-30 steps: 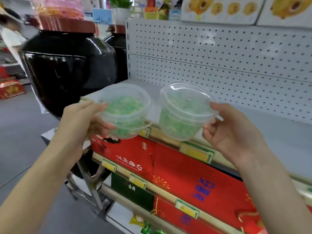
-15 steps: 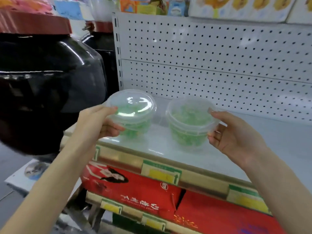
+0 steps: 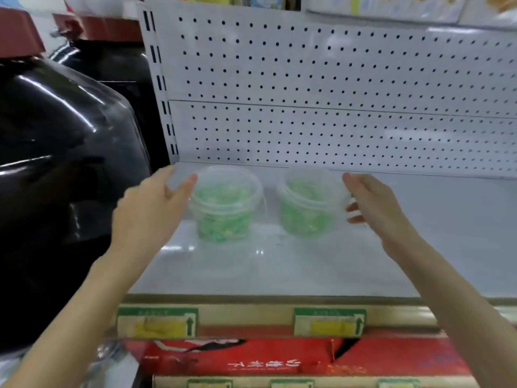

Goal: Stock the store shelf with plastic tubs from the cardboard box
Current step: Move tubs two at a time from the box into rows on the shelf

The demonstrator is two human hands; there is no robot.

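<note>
On the shelf (image 3: pixel 279 270), left tub (image 3: pixel 225 211) and right tub (image 3: pixel 307 211) stand upright, side by side.
Nearest, the left hand (image 3: pixel 156 203) and right hand (image 3: pixel 375 203) flank them with fingers relaxed and spread, gripping nothing; blur hides whether they touch. Each tub lies just inward of its own hand, close to the pegboard (image 3: pixel 335 79) behind, so pulling straight back toward the shelf's front should clear both.

A shop is shown by a white pegboard-backed shelf (image 3: pixel 279 270), price tags (image 3: pixel 330 322) along its edge and red boxed goods (image 3: pixel 265 357) stocked beneath.
</note>
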